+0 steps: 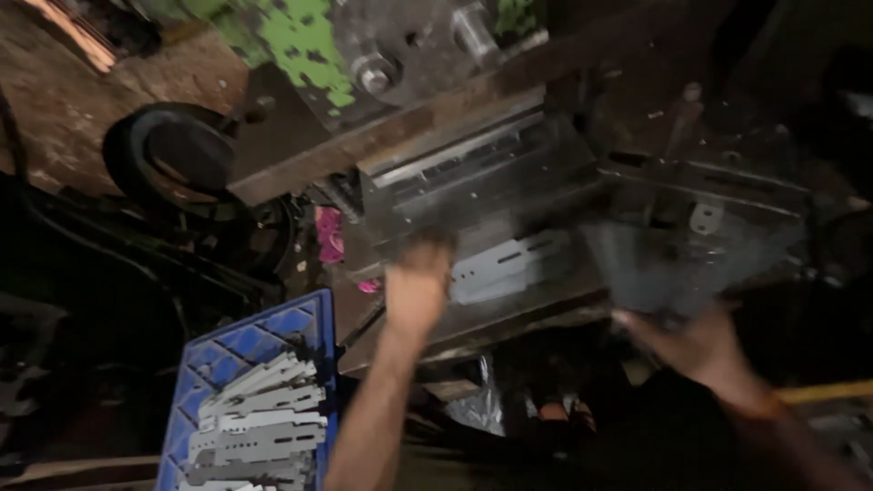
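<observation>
While motion blur softens most edges, the press machine [455, 145] fills the upper frame, its bed tilted down to the left. Below left, a blue crate [273, 336] holds stacked grey slotted metal strips [259, 418]. On the press bed lies one flat slotted plate [505, 265], long axis roughly left-right, right end slightly higher. Left hand [416, 286] touches the plate's left end; grip cannot be told. Right hand [700, 341] rests at the bed's lower right edge, fingers blurred, closure unclear.
</observation>
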